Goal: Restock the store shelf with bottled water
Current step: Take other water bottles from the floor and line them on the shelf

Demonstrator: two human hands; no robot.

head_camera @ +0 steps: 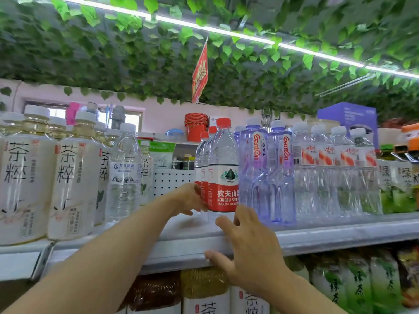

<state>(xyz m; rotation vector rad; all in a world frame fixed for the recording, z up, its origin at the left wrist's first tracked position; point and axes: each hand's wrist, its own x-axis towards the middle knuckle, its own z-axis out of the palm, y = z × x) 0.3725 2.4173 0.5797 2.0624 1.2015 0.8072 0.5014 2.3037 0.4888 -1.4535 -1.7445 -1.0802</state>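
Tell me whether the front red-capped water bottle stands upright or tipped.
Upright: the front red-capped bottle stands on the shelf, cap on top, label level.

Shelf: pale metal store shelf point(317, 236), its front lip running across the view.
Left end: cream-labelled tea bottles point(72, 189), then a clear water bottle point(123, 175).
Middle: red-capped water bottles point(223, 171) in a row running back.
Right: purple-tinted Ganten bottles point(267, 173), white-capped water bottles point(328, 171), green tea bottles point(394, 177).

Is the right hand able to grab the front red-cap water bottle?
Probably yes. The right hand hangs open just below the front red-cap bottle, with nothing between them; the left hand only touches its side.
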